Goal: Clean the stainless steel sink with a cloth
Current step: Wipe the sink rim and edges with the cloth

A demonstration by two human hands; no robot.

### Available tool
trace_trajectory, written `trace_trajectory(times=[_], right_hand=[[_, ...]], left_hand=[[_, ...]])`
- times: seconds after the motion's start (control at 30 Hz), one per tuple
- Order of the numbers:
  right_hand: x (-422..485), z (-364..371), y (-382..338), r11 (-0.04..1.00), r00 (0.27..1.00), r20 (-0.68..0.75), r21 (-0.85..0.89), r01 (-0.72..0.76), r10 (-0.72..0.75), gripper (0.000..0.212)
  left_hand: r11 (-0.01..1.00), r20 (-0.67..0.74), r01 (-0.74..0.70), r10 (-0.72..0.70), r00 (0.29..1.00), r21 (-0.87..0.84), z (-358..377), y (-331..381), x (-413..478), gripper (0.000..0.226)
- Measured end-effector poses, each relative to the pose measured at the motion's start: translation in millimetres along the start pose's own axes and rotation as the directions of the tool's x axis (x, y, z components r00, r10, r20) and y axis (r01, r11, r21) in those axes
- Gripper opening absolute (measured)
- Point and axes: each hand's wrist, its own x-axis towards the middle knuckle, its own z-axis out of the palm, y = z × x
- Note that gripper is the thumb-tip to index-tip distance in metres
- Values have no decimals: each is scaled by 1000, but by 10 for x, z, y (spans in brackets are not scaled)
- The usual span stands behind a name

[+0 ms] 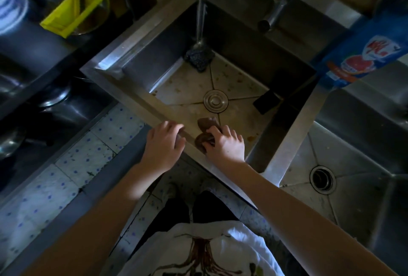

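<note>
We find the sink (134, 40) to be a square, deep basin of brushed stainless steel. Its floor is dull, flecked with brown spots and creased in straight folds that run to a round, ringed drain cover (215, 100). We count two basins: the second basin (353, 143) adjoins on the right and has one open drain (322, 179). One tubular metal spout (278, 4) hangs over the far rim.

One dark, knobbly scourer (199, 58) sits in the far corner of the sink floor. One flat black block (266, 101) lies by the right wall. One glossy blue packet (362, 55) stands on the divider, and one yellow plastic tray (77, 4) lies at upper left.

We count one cloth (207, 122), brown, soft and bunched into two lobes, low against the near wall of the sink. The right hand (225, 145) grips it: the fingers curl over its top, one lobe bulging beyond the fingertips and one beside the thumb. The left hand (163, 143) rests on the near rim just beside the cloth, fingers close together, lightly bent and holding nothing
</note>
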Motion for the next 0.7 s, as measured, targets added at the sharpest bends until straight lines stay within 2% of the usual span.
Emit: trace_trajectory(times=[0.43,0.7], right_hand=[[478,114,-452,998,997,-41,-6,59,-59,39],[763,98,-735,995,995,28,2,96,-96,40]], left_hand=[[995,-49,95,-95,994,-1,-116,-249,-190,38],[990,-90,140,-142,986,-31,-219,-319,-312,40]])
